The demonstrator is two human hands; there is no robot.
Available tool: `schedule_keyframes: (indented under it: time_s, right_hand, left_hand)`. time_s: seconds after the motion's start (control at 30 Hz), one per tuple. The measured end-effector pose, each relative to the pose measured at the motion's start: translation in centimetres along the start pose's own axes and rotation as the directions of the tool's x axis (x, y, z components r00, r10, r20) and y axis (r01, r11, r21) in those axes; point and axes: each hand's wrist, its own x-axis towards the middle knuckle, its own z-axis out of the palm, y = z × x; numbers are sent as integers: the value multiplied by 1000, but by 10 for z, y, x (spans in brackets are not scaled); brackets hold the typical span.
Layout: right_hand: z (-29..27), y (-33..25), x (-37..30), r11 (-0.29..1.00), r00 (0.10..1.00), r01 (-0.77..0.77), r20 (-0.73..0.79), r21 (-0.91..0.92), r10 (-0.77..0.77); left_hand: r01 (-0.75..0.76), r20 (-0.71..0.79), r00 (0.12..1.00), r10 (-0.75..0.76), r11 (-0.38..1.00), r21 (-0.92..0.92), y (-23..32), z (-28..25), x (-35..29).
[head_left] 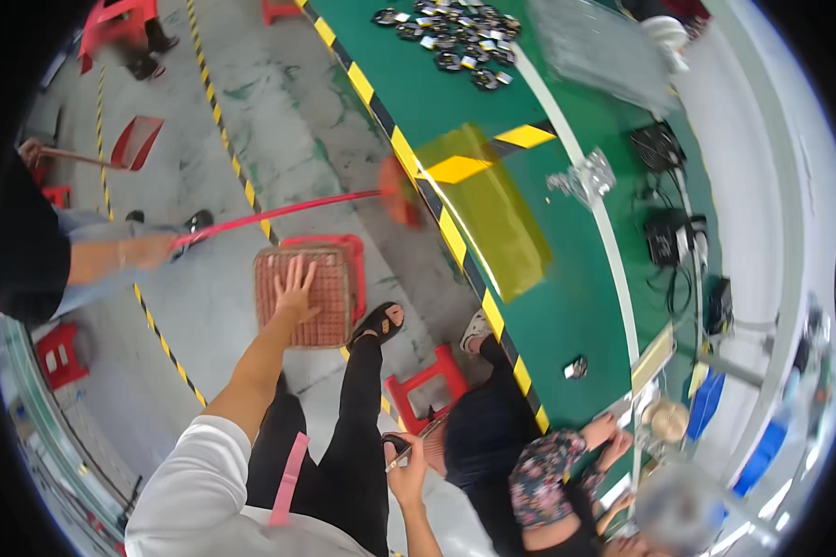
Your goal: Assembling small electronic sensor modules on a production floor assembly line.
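Observation:
My left hand (293,295) lies with its fingers spread on a brown woven seat pad (330,311), which sits on a red plastic stool (358,269). It holds nothing. Close to my right thigh, my right hand (407,475) is closed around a small dark object (397,449); its kind is too small to make out.
A person at left holds a red-handled broom (279,212) and a red dustpan (137,144). Along the right runs a green table (567,306) with a yellow translucent sheet (497,218) and several small black parts (455,32). Another person sits beside me near a red stool (427,381).

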Motion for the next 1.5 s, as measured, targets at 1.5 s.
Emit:
schedule_keyframes:
  time_s: [1.5]
  right_hand:
    - [162,-188,-640,466,559,819,-285,335,-778]
  left_hand:
    - [-177,-222,837,501,-135,-975,-238,-205,-955]
